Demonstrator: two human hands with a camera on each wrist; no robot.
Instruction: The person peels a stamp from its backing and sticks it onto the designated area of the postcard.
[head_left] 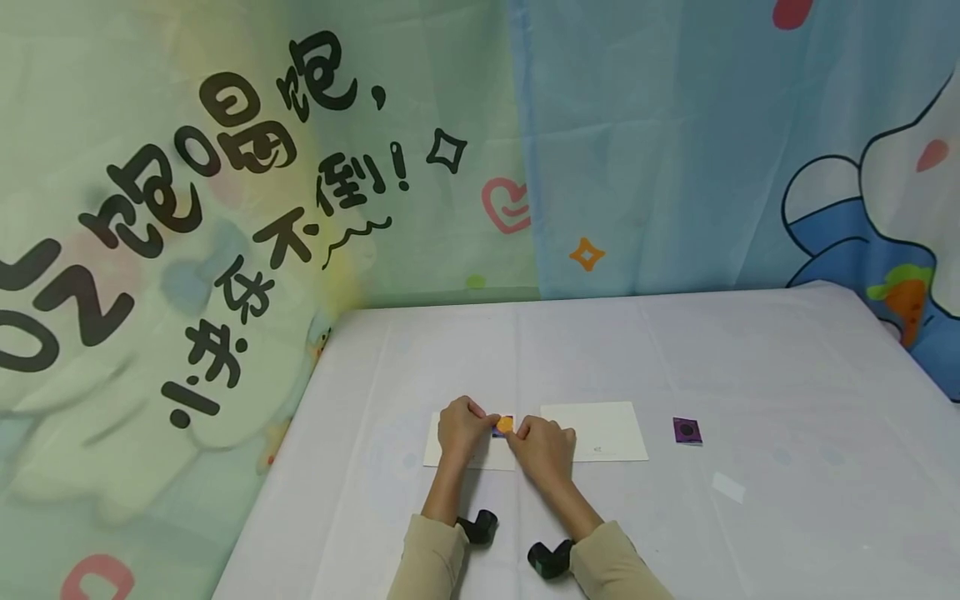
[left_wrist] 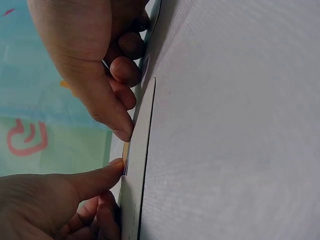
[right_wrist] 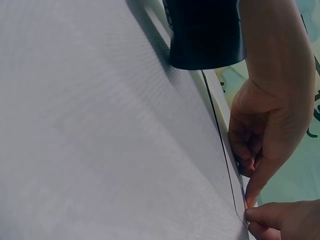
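Note:
In the head view a small orange disc [head_left: 506, 424] overlaps a purple square [head_left: 497, 433] on the left white card [head_left: 491, 457]. From the left, my left hand [head_left: 461, 429] sets its straight thumb against the disc's edge, its other fingers bent beside it. My right hand [head_left: 546, 450] comes from the other side, thumb tip at the disc's lower right edge. In the left wrist view the orange strip [left_wrist: 126, 150] shows edge-on between the two thumbs, lying along the card [left_wrist: 137, 165]. The right wrist view shows both thumb tips meeting low at the card's edge.
A second white card [head_left: 607, 429] lies partly behind my right hand. Farther right are another purple square [head_left: 687, 431] with a dark disc and a pale paper slip [head_left: 728, 487]. A white cloth covers the table [head_left: 825, 500]; printed curtains [head_left: 637, 150] hang behind and at the left.

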